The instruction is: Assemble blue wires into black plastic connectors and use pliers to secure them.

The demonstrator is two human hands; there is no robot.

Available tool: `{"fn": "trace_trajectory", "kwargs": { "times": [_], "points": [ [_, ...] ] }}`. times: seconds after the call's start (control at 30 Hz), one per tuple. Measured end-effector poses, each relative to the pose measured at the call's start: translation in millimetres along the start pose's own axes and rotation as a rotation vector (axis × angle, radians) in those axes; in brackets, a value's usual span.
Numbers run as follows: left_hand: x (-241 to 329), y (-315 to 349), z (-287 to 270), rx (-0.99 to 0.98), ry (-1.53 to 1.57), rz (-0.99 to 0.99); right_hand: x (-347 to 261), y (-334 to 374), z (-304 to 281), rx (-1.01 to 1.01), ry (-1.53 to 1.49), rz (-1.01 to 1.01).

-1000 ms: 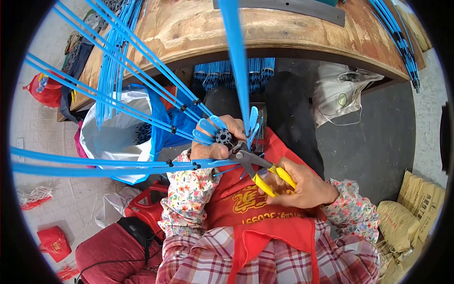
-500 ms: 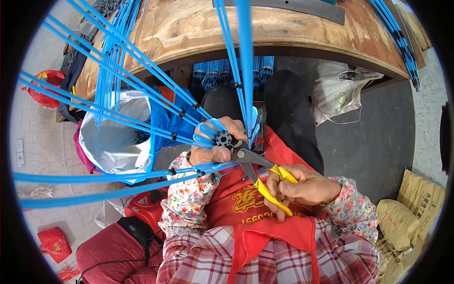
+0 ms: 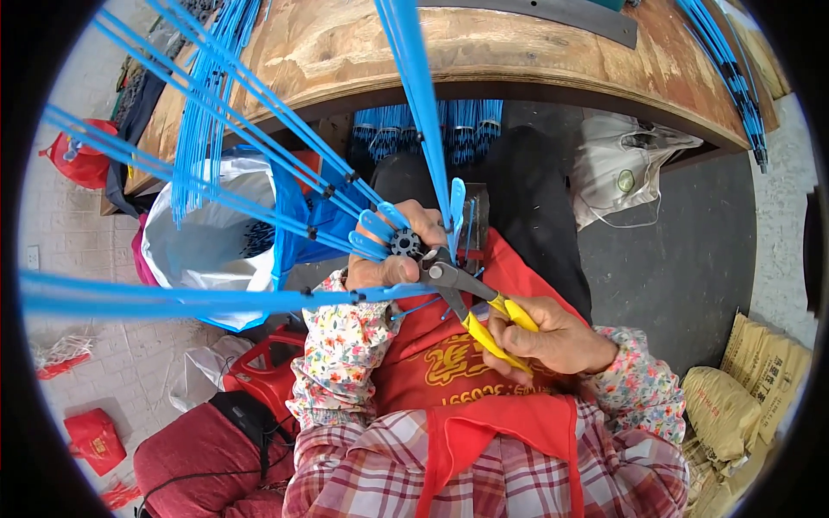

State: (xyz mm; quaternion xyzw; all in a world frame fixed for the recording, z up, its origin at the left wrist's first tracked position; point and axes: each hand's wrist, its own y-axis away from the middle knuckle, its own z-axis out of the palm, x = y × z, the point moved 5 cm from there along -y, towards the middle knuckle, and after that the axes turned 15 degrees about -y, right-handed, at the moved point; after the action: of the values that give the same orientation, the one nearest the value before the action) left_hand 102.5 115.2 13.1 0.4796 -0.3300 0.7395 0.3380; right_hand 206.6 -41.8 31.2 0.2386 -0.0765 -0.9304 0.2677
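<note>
My left hand [image 3: 380, 272] is closed around a black notched round hub [image 3: 404, 243], thumb below it and fingers above. Long thin blue rods [image 3: 250, 154], like umbrella ribs with small black joints, fan out from the hub to the left and away from me. Flat blue tabs [image 3: 375, 226] stick up around the hub. In my right hand [image 3: 561, 335] is a pair of pliers [image 3: 453, 281] with yellow handles and dark metal jaws. The handles are a little apart, and the jaws meet the hub's right side by a wire; their exact bite is hidden.
A worn wooden table [image 3: 518, 60] curves across the far side, with blue rod bundles [image 3: 211, 129] hanging off its left. Left of my knees stands a white-lined blue bag [image 3: 194, 233]. A red plastic stool [image 3: 263, 367] is lower left; brown paper sacks [image 3: 725, 410] lie at right.
The rods have swung slightly, the lower left ones drawing together and the far ones tilting left. Both hands and the pliers have shifted slightly, with the yellow handles a little closer together.
</note>
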Motion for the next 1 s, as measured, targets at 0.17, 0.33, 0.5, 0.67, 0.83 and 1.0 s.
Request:
{"fn": "trace_trajectory", "kwargs": {
  "times": [0.17, 0.33, 0.5, 0.67, 0.83, 1.0],
  "points": [
    [6.3, 2.1, 12.1, -0.063, 0.064, 0.016, -30.5, 19.9, 15.5, 0.151, 0.236, 0.138],
    [9.6, -1.9, 24.4, -0.161, 0.087, -0.014, -58.4, 34.1, 26.4, 0.156, 0.492, 0.212],
    [11.5, -0.2, 30.2, -0.148, 0.024, -0.038, -76.8, 32.9, 40.5, 0.175, 0.807, 0.217],
    [10.5, 0.4, 22.2, 0.049, -0.096, -0.069, -62.3, 31.1, 43.0, 0.299, 1.004, -0.014],
    [6.8, -2.2, 7.7, 0.180, -0.183, -0.041, -55.3, 13.2, 17.2, 0.312, 1.105, -0.218],
    [12.8, -1.6, -16.6, 0.551, -0.365, 0.012, -96.5, 5.8, 25.9, 0.310, 1.165, -0.339]
  ]
}}
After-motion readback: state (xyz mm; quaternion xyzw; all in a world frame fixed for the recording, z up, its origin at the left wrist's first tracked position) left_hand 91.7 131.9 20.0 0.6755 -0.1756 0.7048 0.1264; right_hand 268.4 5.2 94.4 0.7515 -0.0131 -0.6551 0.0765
